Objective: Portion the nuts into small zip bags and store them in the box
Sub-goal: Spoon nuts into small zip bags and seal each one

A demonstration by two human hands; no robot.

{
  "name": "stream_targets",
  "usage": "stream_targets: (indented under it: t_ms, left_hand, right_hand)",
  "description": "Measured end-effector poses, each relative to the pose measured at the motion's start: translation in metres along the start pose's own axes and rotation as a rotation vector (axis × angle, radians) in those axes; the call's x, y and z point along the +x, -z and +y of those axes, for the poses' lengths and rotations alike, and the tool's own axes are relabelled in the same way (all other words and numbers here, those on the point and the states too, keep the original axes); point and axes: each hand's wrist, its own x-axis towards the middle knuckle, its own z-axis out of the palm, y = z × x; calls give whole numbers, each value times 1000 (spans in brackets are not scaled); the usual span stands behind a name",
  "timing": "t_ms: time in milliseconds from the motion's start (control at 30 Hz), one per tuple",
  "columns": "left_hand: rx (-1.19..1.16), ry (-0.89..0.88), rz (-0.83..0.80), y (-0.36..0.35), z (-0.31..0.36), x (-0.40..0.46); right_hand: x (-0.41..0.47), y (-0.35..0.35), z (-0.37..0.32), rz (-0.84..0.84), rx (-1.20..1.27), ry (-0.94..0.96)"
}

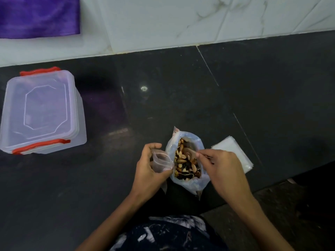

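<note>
head view: a dark polished stone counter (181, 87) runs under a white marble-veined tiled wall (181, 20); purple cloth (38, 15) hangs at 11 o'clock. at 9 o'clock, well apart from the hands, the clear box (41, 111) stands lidded, with red latches. at 6 o'clock an open bag of mixed nuts (186, 160) stands on the counter. the left hand (150, 171) grips a small zip bag (161, 160) just beside it; the right hand (221, 169) pinches something over the nuts, unclear what. spare bags (233, 151) lie at 4 o'clock.

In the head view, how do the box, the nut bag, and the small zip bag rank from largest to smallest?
1. Box, clearly largest.
2. Nut bag.
3. Small zip bag, partly hidden by the left hand.
</note>
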Motion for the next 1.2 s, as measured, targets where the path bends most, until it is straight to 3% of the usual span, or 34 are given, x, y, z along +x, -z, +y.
stream_targets:
  t_ms: [100, 367, 433, 567, 800, 1200]
  left_hand:
    - [-4, 14, -16, 0, -1, 0]
    - [-14, 34, -46, -1, -2, 0]
    - [-25, 35, -52, -1, -4, 0]
    - [-46, 40, -45, -1, -5, -1]
    - [-104, 59, -57, 0, -2, -1]
    - [-89, 15, -19, 4, 2, -4]
  right_hand:
    - [2, 12, 5, -140, 94, -113]
    - [12, 8, 20, -237, 549, -374]
    - [7, 7, 17, -218, 506, -327]
    - [-2, 4, 6, -216, 180, -137]
    - [5, 2, 19, -256, 771, -632]
    - [2, 16, 32, -197, 777, -687]
